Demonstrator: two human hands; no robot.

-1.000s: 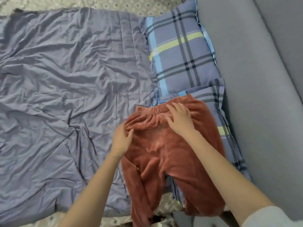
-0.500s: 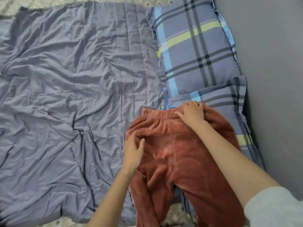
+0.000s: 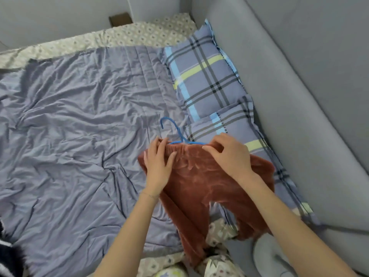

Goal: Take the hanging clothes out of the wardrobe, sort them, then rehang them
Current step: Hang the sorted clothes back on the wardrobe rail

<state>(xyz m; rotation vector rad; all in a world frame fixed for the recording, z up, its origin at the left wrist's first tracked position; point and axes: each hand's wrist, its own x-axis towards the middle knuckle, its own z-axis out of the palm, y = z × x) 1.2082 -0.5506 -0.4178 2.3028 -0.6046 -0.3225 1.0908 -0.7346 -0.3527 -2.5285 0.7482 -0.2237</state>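
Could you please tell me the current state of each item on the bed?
Rust-red trousers: laid flat, waistband bunched.
Blue hanger: hook exposed, the rest mostly hidden by the waistband.
Left hand: grips the waistband's left end.
Right hand: pinches the waistband's right part.
Quilt: spread out, wrinkled.

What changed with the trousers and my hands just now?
The left hand slid from the side of the trousers up to the waistband and grips it. More of the hanger shows above it. The right hand stays on the waistband; the trousers still lie partly on the pillow.
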